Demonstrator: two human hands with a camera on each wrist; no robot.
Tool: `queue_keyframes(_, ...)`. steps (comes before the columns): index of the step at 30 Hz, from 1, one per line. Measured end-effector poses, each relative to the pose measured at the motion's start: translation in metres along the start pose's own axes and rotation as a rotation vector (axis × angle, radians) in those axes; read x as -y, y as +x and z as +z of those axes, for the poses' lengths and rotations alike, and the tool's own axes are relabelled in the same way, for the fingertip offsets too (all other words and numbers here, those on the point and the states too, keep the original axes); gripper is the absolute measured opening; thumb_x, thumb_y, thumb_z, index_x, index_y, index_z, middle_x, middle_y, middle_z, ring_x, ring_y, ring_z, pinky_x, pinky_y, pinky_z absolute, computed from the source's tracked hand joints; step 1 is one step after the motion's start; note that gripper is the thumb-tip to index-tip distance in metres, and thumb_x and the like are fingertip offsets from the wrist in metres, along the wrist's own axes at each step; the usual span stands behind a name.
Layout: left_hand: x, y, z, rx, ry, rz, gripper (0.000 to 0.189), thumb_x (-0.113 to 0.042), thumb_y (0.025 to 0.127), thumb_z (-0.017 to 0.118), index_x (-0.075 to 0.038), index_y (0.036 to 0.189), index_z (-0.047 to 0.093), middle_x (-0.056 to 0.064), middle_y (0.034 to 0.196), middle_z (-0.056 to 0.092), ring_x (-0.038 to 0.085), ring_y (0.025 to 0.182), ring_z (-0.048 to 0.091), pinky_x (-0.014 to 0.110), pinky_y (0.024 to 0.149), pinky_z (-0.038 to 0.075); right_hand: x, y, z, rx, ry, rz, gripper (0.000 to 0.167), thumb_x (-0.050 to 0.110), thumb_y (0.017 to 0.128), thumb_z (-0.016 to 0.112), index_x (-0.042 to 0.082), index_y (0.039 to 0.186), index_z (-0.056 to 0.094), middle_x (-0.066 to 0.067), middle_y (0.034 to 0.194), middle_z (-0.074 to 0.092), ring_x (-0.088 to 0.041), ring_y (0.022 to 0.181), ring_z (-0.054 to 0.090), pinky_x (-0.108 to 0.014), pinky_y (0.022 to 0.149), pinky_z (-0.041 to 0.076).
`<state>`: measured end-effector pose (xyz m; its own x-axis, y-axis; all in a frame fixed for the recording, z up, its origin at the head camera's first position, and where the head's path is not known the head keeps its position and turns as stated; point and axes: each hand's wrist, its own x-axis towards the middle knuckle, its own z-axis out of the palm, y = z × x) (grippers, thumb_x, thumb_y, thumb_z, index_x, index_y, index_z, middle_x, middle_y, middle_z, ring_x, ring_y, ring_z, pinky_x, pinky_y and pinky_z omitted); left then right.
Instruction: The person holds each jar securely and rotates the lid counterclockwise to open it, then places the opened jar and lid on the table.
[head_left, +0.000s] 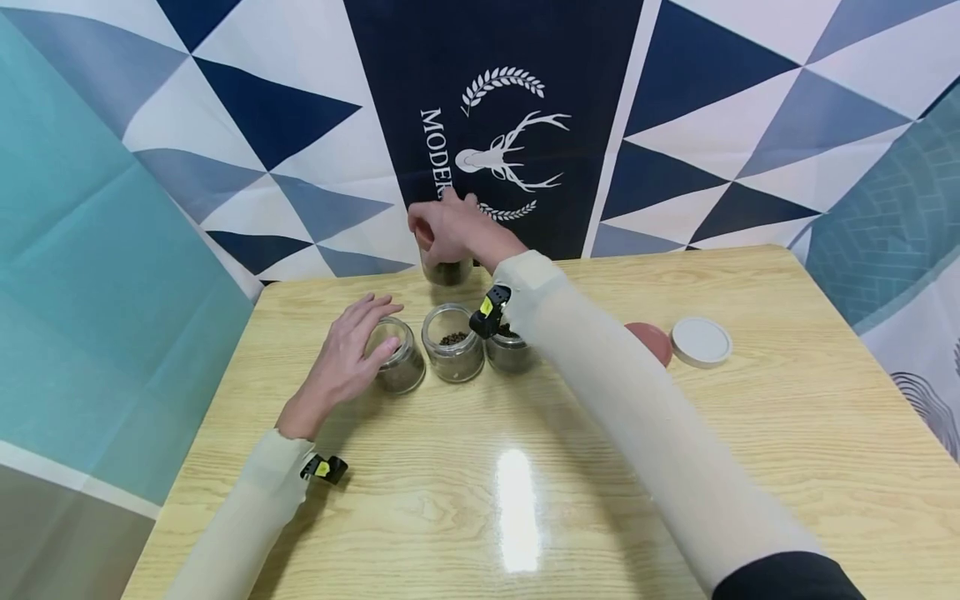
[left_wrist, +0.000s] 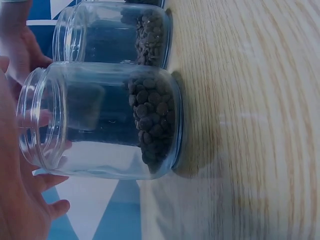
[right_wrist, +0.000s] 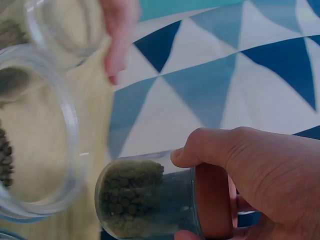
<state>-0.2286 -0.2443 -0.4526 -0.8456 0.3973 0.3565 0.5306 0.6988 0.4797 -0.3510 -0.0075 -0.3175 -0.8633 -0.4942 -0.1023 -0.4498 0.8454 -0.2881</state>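
My right hand (head_left: 453,232) grips a glass jar (head_left: 447,274) at the table's back edge, its fingers around the top. In the right wrist view this jar holds greenish-brown pellets (right_wrist: 131,195) and wears a reddish-brown lid (right_wrist: 212,202); the thumb lies on the glass just below the lid. Beside the leftmost open jar (head_left: 402,372) is my left hand (head_left: 347,352), fingers extended past its mouth and thumb near the rim. Dark round pellets (left_wrist: 152,117) cover that jar's bottom. A second lidless jar (head_left: 459,364) with brown pellets stands next to it.
A third jar (head_left: 512,358) with dark contents stands right of these two, partly hidden by the right wrist camera. Farther right on the wooden table (head_left: 420,508) lie a reddish lid (head_left: 654,342), partly behind the right sleeve, and a white lid (head_left: 702,342). Patterned cloth (head_left: 300,108) hangs behind.
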Motion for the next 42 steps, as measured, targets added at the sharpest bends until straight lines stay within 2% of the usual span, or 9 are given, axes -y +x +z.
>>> queue_keyframes(2,0.0,0.001,-0.001,0.0,-0.001,-0.001,0.058,-0.041,0.11,0.056,-0.008,0.158,0.062,0.023,0.172,0.053,0.051,0.168,0.038,0.082,0.133,0.026,0.002,-0.003,-0.01,-0.019,0.016,0.003,0.049,0.026,0.101,0.08,0.024,0.146,0.061,-0.016,0.145,0.051,-0.051,0.143,0.043,-0.053,0.112,0.049)
queue_keyframes(4,0.0,0.001,-0.001,0.0,-0.001,-0.002,0.059,-0.042,0.11,0.055,-0.008,0.158,0.062,0.023,0.172,0.053,0.05,0.168,0.037,0.081,0.133,0.026,0.002,-0.006,-0.018,-0.035,0.022,-0.002,0.046,0.026,0.101,0.08,0.023,0.143,0.061,-0.014,0.142,0.052,-0.048,0.143,0.042,-0.051,0.11,0.047)
queue_keyframes(14,-0.001,-0.001,0.001,-0.016,-0.001,-0.009,0.055,-0.032,0.108,0.058,-0.01,0.157,0.063,0.023,0.171,0.055,0.051,0.167,0.04,0.082,0.132,0.027,-0.002,-0.023,-0.022,-0.086,0.046,-0.059,0.048,0.026,0.101,0.082,0.02,0.146,0.064,-0.011,0.135,0.054,-0.04,0.138,0.045,-0.05,0.11,0.044)
queue_keyframes(20,-0.002,0.0,0.002,-0.016,-0.003,-0.013,0.055,-0.033,0.108,0.058,-0.011,0.158,0.063,0.022,0.172,0.055,0.05,0.168,0.038,0.081,0.133,0.027,-0.006,-0.037,-0.019,-0.151,0.03,-0.108,0.047,0.022,0.099,0.082,0.02,0.143,0.066,-0.006,0.119,0.061,-0.035,0.135,0.047,-0.053,0.116,0.043)
queue_keyframes(22,-0.003,0.0,0.001,-0.019,-0.008,-0.014,0.055,-0.031,0.107,0.059,-0.01,0.158,0.063,0.022,0.171,0.055,0.05,0.168,0.038,0.081,0.134,0.026,-0.007,-0.044,-0.018,-0.167,0.034,-0.11,0.047,0.021,0.098,0.083,0.022,0.143,0.066,-0.007,0.123,0.06,-0.037,0.133,0.047,-0.053,0.112,0.045)
queue_keyframes(26,-0.003,-0.001,-0.001,-0.026,-0.004,-0.02,0.054,-0.03,0.108,0.059,-0.009,0.158,0.062,0.022,0.172,0.054,0.051,0.168,0.038,0.081,0.134,0.026,-0.01,-0.062,-0.015,-0.201,0.055,-0.105,0.052,0.021,0.097,0.084,0.027,0.146,0.066,-0.015,0.147,0.055,-0.042,0.131,0.049,-0.054,0.106,0.051)
queue_keyframes(29,-0.003,-0.002,-0.001,-0.027,-0.004,-0.024,0.054,-0.031,0.108,0.058,-0.009,0.158,0.062,0.023,0.172,0.054,0.051,0.168,0.038,0.08,0.134,0.025,-0.014,-0.077,-0.013,-0.23,0.07,-0.119,0.055,0.021,0.096,0.085,0.029,0.147,0.066,-0.018,0.155,0.052,-0.043,0.135,0.049,-0.055,0.109,0.05)
queue_keyframes(35,-0.004,0.0,0.002,-0.031,-0.019,-0.012,0.055,-0.029,0.107,0.058,-0.009,0.158,0.062,0.023,0.171,0.055,0.05,0.168,0.038,0.08,0.134,0.025,-0.02,-0.1,-0.006,-0.303,0.106,-0.164,0.052,0.019,0.094,0.086,0.028,0.142,0.07,-0.019,0.155,0.053,-0.041,0.138,0.05,-0.056,0.111,0.047)
queue_keyframes(42,-0.004,0.0,0.007,-0.034,-0.021,-0.001,0.058,-0.036,0.107,0.055,-0.008,0.158,0.062,0.024,0.171,0.055,0.051,0.167,0.039,0.081,0.134,0.025,-0.025,-0.119,0.012,-0.406,0.175,-0.18,0.052,0.019,0.093,0.087,0.027,0.142,0.071,-0.02,0.16,0.051,-0.046,0.137,0.05,-0.059,0.106,0.054)
